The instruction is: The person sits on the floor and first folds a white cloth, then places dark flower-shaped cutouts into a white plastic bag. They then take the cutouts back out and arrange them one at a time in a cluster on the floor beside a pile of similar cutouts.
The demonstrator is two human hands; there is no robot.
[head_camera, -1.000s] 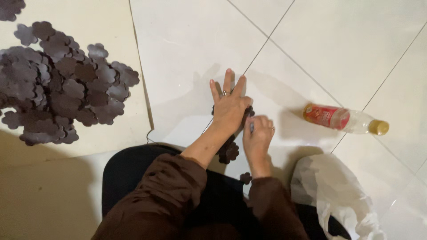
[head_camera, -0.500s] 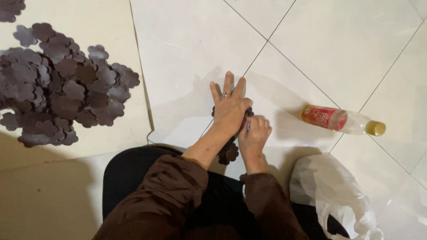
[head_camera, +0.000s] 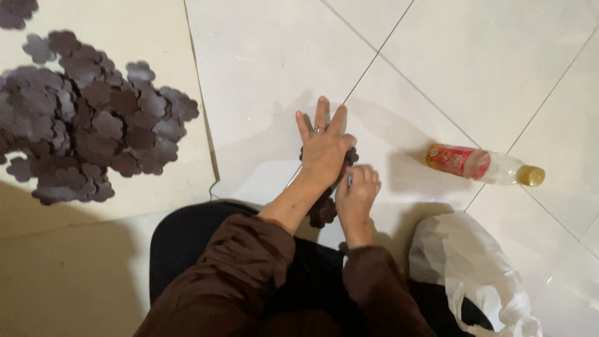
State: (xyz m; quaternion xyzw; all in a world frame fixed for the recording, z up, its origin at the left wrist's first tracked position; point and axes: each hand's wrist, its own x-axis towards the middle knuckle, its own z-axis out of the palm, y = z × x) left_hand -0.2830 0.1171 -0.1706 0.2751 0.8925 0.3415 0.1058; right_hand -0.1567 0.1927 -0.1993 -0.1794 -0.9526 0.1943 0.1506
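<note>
A dark flower cutout (head_camera: 324, 209) is pinned flat under the left hand (head_camera: 324, 153), steadied for the right hand (head_camera: 357, 190), whose closed grip's contents cannot be told.

dark flower-shaped pieces (head_camera: 322, 211) | flat on white floor tile; partly covered

A clear plastic bottle (head_camera: 485, 166) with a red wrap-around label (head_camera: 458, 161) and a yellow cap (head_camera: 531, 176) lies on its side on the white tiled floor (head_camera: 262, 62). Near it, lower down, sits a crumpled white plastic bag (head_camera: 471, 268).
</note>
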